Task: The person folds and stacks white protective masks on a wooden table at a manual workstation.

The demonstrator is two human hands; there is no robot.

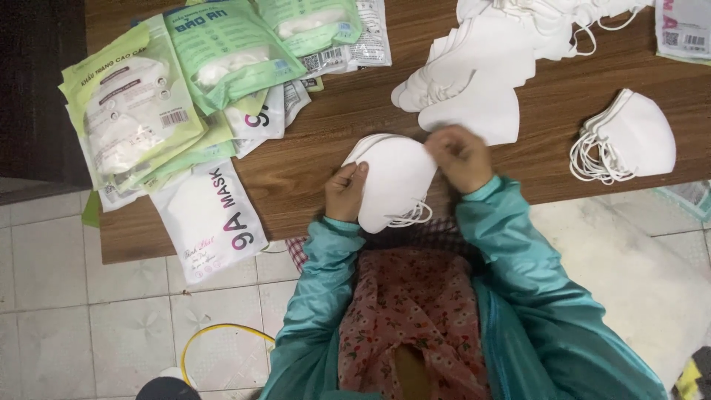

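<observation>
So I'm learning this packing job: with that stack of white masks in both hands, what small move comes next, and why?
Probably square the stack of white masks: the left hand grips one edge, the right hand pinches the other, and edges look fanned.

Single head-worn view, steeply downward and close over wooden table (pixel 348 141) edge and tiled floor (pixel 111 318).

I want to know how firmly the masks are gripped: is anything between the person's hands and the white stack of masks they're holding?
Nothing visible. The left hand and the right hand both grip the stack of white face masks directly, one at each edge, above the wooden table. The packets and other masks lie off to the sides.
</observation>
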